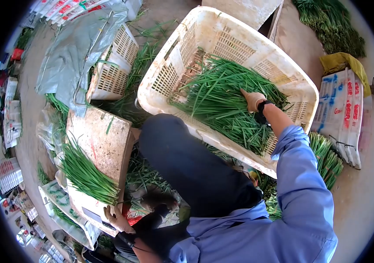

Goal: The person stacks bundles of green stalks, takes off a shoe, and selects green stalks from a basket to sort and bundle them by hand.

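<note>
My right hand (pixel 253 101) reaches into a big white plastic basket (pixel 154 87) and rests on a loose heap of long green chives (pixel 226 83). One of its digits is stretched out over the leaves; the others are partly hidden. To the left, a neat bunch of chives (pixel 86 173) lies across a stained pale platform (pixel 97 131) with a grey panel (pixel 95 215) at its near end. Close to the cut ends of that bunch is my left hand (pixel 117 219), fingers apart at the platform's edge, holding nothing visible. Both hands appear gloved.
A grey plastic sheet (pixel 68 61) covers another white basket (pixel 116 65) at upper left. Stacked chive bundles (pixel 325 160) stand at right, near white printed foam boxes (pixel 340 109) under a yellow cloth (pixel 344 63). More greens (pixel 329 24) lie at upper right.
</note>
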The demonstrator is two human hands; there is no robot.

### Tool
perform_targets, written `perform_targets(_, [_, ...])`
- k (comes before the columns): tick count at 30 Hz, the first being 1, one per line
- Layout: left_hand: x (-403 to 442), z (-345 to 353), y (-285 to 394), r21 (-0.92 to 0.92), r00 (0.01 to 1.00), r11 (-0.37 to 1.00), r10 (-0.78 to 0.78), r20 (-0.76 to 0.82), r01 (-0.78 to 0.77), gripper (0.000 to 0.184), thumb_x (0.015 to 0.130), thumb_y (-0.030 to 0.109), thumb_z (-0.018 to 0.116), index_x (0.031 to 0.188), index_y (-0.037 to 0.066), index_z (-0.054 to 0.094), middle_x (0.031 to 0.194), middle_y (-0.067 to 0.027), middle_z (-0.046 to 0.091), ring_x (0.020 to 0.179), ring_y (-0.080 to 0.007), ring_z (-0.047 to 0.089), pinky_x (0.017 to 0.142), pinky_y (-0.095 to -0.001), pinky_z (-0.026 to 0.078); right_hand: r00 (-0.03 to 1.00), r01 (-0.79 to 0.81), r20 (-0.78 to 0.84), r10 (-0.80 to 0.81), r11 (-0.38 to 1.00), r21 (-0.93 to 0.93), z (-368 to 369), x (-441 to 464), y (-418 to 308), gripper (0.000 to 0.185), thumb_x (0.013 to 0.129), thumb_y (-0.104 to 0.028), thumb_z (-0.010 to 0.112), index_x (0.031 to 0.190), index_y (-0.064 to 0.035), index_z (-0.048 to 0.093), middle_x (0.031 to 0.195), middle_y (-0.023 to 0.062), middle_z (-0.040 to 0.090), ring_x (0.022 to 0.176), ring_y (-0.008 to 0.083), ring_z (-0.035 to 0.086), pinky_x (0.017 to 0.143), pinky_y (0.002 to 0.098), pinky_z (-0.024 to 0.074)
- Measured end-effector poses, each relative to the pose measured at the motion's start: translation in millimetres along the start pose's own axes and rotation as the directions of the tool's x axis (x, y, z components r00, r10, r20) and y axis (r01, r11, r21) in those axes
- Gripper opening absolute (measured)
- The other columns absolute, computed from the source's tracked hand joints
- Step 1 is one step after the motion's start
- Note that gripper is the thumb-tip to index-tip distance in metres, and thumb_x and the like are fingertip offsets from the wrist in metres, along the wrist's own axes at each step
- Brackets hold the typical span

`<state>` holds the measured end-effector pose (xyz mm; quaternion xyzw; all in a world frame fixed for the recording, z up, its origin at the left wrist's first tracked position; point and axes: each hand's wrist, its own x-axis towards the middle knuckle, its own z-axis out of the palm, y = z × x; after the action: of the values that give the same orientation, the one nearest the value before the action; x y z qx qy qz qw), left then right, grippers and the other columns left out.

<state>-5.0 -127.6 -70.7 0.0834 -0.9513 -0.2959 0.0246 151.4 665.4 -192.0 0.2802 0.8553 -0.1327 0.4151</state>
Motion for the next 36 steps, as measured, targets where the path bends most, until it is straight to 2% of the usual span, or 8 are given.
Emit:
perform_targets(4, [-4, -1, 6, -0.035, 1.000, 0.999, 0.004, -0.012, -0.005, 0.037, 0.101, 0.012, 0.069, 0.133, -0.005, 0.064, 0.149, -0.0174, 0.054, 0.136, -0.0301, 0.053, 0.111, -0.0422, 0.045, 0.996, 0.016, 0.090, 0.001, 0.983, -0.182, -57, -20, -12, 0.111, 0.083, -0.012, 0.080, 0.170, -0.0098, 0.012, 0.100, 0.0223, 0.075, 0.090, 0.0383, 0.072, 0.071, 0.0486, 0.0550])
perform_targets(9, [-2, 2, 9, -0.082, 0.999, 0.995, 0.046, -0.024, -0.048, 0.034, 0.101, 0.010, 0.068, 0.132, -0.005, 0.065, 0.149, -0.0172, 0.054, 0.137, -0.0299, 0.052, 0.111, -0.0409, 0.046, 0.994, 0.107, 0.045, -0.097, 0.945, -0.310, -94, -21, 4, 0.097, 0.076, -0.014, 0.083, 0.161, -0.0045, 0.036, 0.112, 0.0238, 0.075, 0.106, 0.0396, 0.073, 0.082, 0.0515, 0.0579])
perform_targets(15, [2, 6, 2, -0.312, 1.000, 0.950, 0.016, -0.003, -0.016, 0.032, 0.102, 0.007, 0.066, 0.133, -0.004, 0.064, 0.149, -0.0168, 0.053, 0.138, -0.0301, 0.051, 0.111, -0.0384, 0.047, 0.991, 0.131, 0.031, -0.129, 0.990, -0.048, -138, -70, 39, 0.067, 0.054, -0.004, 0.086, 0.120, -0.0047, 0.070, 0.099, 0.0196, 0.076, 0.099, 0.0332, 0.075, 0.082, 0.0458, 0.0583])
perform_targets(22, [-6, 3, 49, -0.622, 0.980, 0.759, -0.118, 0.160, 0.193, 0.038, 0.105, 0.006, 0.061, 0.142, 0.000, 0.056, 0.141, -0.0118, 0.059, 0.127, -0.0243, 0.058, 0.098, -0.0300, 0.054, 0.993, 0.118, -0.018, -0.121, 0.913, 0.390, -156, -147, 97, 0.066, 0.060, -0.006, 0.085, 0.123, 0.0001, 0.068, 0.102, 0.0111, 0.076, 0.090, 0.0217, 0.070, 0.080, 0.0360, 0.0572])
perform_targets(26, [-7, 5, 55, -0.601, 0.974, 0.791, 0.030, 0.226, 0.115, 0.042, 0.108, 0.019, 0.060, 0.147, 0.004, 0.053, 0.134, -0.0080, 0.061, 0.113, -0.0208, 0.064, 0.089, -0.0320, 0.057, 0.970, 0.244, -0.176, -0.171, 0.596, 0.765, -172, -221, 69, 0.065, 0.072, -0.012, 0.084, 0.133, -0.0005, 0.064, 0.105, 0.0041, 0.072, 0.092, 0.0168, 0.066, 0.083, 0.0328, 0.0563])
perform_targets(29, [-24, -5, 122, -0.578, 0.980, 0.806, -0.013, 0.200, 0.129, 0.026, 0.104, 0.012, 0.063, 0.126, -0.001, 0.071, 0.121, -0.0104, 0.072, 0.113, -0.0209, 0.065, 0.102, -0.0337, 0.051, 0.904, 0.424, -0.332, -0.269, 0.462, 0.779, -176, -219, 57, 0.052, 0.080, -0.015, 0.078, 0.129, -0.0039, 0.066, 0.110, 0.0036, 0.071, 0.097, 0.0166, 0.066, 0.088, 0.0349, 0.0542])
perform_targets(30, [-26, -7, 135, -0.618, 0.967, 0.773, 0.022, 0.254, 0.145, 0.029, 0.104, 0.013, 0.064, 0.128, -0.001, 0.070, 0.122, -0.0109, 0.072, 0.113, -0.0206, 0.066, 0.103, -0.0338, 0.050, 0.793, 0.609, -0.525, -0.308, 0.376, 0.699, -180, -222, 23, 0.048, 0.081, -0.019, 0.077, 0.125, -0.0034, 0.066, 0.106, 0.0046, 0.071, 0.094, 0.0173, 0.066, 0.085, 0.0337, 0.0543])
perform_targets(36, [-31, -3, 164, -0.769, 0.810, 0.486, 0.188, 0.555, 0.414, 0.044, 0.105, 0.022, 0.064, 0.141, -0.003, 0.060, 0.134, -0.0177, 0.070, 0.126, -0.0269, 0.066, 0.108, -0.0356, 0.050, 0.702, 0.578, -0.594, -0.394, -0.174, 0.798, -203, -269, -195, 0.042, 0.091, -0.029, 0.072, 0.124, -0.0031, 0.066, 0.098, 0.0065, 0.072, 0.082, 0.0150, 0.069, 0.068, 0.0278, 0.0561])
